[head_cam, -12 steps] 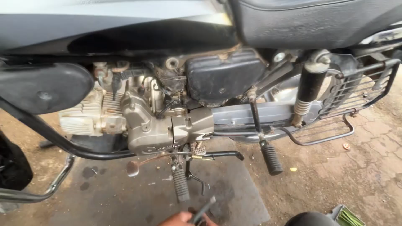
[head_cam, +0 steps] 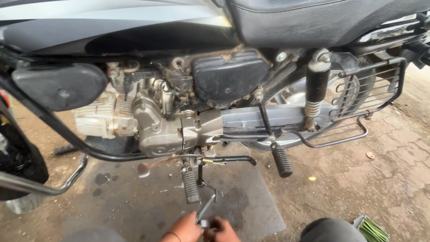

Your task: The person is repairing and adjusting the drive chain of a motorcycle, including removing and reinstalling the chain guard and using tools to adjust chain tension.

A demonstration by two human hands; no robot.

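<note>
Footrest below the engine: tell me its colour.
The footrest has a dark grey ribbed rubber sleeve; head view.

— Where do we stand? The motorcycle (head_cam: 215, 89) stretches across in front of us, its engine (head_cam: 152, 125) left of centre, under the tank (head_cam: 112, 22).

— And the seat (head_cam: 322, 18) sits upper right, above the shock absorber (head_cam: 316, 89).

— Below the engine we see the footrest (head_cam: 190, 183), with the kick lever (head_cam: 281, 160) to its right.

— Nearest us, our left hand (head_cam: 186, 228) and right hand (head_cam: 224, 231) meet on a tool (head_cam: 205, 210), just below the footrest.
</note>
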